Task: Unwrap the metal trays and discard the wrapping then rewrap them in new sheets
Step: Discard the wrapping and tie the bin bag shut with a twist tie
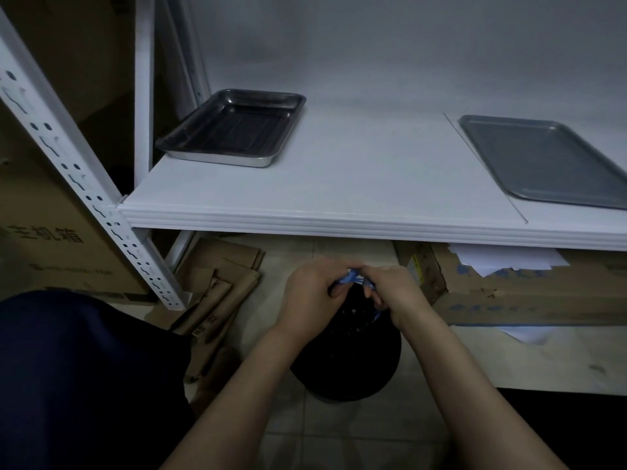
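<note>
Two bare metal trays lie on the white shelf (339,184): a deep tray (234,127) at the back left and a flat tray (546,161) at the right. Below the shelf, my left hand (312,293) and my right hand (393,293) meet over a black bin (349,361) on the floor. Both pinch a small crumpled piece of blue wrapping (354,278) between them. Most of the wrapping is hidden by my fingers.
A perforated white shelf post (84,184) slants down at the left. Flattened cardboard (217,283) lies on the floor left of the bin. A cardboard box (529,293) holding white sheets (509,261) sits under the shelf at the right. My dark-clothed knee (78,378) fills the lower left.
</note>
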